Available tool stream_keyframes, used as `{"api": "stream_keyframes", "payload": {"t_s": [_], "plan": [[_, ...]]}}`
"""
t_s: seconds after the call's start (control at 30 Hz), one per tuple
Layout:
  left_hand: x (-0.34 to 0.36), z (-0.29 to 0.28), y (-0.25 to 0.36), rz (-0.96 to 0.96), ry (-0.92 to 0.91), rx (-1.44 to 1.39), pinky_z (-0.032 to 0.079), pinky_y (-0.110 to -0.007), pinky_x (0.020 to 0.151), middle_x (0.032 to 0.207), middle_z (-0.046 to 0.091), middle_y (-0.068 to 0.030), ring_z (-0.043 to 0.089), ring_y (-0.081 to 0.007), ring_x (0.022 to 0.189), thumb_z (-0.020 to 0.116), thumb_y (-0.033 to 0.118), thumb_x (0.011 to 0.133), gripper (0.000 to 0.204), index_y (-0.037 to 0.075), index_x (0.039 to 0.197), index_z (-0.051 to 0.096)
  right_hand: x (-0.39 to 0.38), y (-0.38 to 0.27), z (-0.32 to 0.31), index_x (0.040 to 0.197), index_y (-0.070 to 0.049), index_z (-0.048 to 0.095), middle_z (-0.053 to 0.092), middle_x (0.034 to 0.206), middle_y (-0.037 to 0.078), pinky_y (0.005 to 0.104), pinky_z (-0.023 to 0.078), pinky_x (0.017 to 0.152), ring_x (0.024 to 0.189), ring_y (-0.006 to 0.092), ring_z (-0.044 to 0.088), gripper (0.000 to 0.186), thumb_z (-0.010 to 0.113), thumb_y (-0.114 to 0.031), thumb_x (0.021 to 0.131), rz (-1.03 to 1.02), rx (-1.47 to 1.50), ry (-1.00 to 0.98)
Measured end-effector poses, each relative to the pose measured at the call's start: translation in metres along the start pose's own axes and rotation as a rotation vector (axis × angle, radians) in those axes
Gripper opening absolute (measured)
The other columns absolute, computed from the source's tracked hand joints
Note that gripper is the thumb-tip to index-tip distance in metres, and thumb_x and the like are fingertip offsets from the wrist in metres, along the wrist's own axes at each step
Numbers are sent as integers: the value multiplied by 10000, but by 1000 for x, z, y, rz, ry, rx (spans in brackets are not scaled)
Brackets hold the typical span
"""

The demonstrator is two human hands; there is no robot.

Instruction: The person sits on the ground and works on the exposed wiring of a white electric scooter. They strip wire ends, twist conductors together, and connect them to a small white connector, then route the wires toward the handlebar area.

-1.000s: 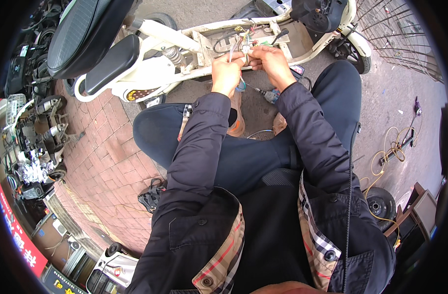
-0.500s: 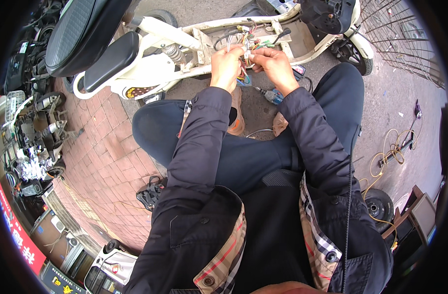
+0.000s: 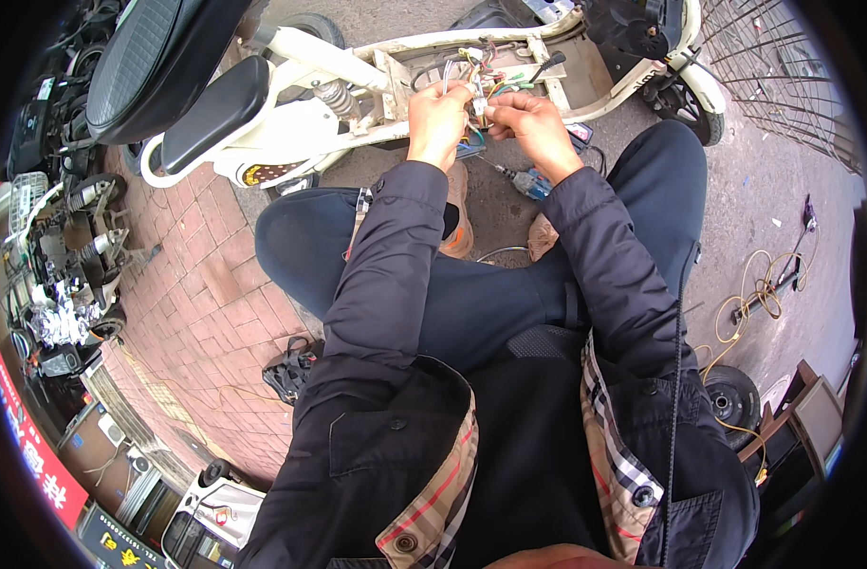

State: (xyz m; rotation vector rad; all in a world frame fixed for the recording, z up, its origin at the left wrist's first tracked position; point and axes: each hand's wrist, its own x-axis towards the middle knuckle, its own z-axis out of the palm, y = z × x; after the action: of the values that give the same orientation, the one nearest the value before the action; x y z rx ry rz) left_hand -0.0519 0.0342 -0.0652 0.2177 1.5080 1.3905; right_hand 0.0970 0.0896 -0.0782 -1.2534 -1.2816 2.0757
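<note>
Both hands meet over the open frame [image 3: 576, 115] of a cream electric scooter, where coloured wires [image 3: 509, 82] spill out. My left hand [image 3: 439, 123] is closed, fingers pinching at a white wire connector [image 3: 478, 102] in the bundle. Facing it, my right hand [image 3: 531, 128] also pinches, thumb and forefinger on the connector's right side or the wires entering it. The exact contact is too small to make out. Loose wire ends and a black plug [image 3: 553, 61] lie in the frame just beyond my fingers.
A blue power tool [image 3: 528, 184] lies on the ground below my right hand. The scooter's black seat [image 3: 215, 116] is to the left, a wire basket [image 3: 784, 76] at the far right. Yellow hose [image 3: 734, 322] and a small wheel [image 3: 732, 403] lie at the right.
Both hands stay at the connector with small finger shifts. The right hand has moved slightly right, and the wires between the hands have shifted a little.
</note>
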Motion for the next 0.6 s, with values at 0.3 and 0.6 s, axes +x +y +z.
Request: {"api": "stream_keyframes", "payload": {"t_s": [0.3,0.6], "plan": [[-5,4,3,52,-39,173,463,-275,539,801,657,-33,581,-97,622,658,98,935,154,-37,992,705,4,-8,-2,1110,19,703,691,866,33,248,516,697,739,94,632,273,670,-179,924,-79,42,75],[-12,9,2,88,-37,198,351,-235,496,699,561,32,463,-50,559,666,111,940,132,-12,972,699,19,-5,0,1001,-11,685,646,800,-1,246,515,664,694,84,604,165,670,-161,933,-44,101,45]]}}
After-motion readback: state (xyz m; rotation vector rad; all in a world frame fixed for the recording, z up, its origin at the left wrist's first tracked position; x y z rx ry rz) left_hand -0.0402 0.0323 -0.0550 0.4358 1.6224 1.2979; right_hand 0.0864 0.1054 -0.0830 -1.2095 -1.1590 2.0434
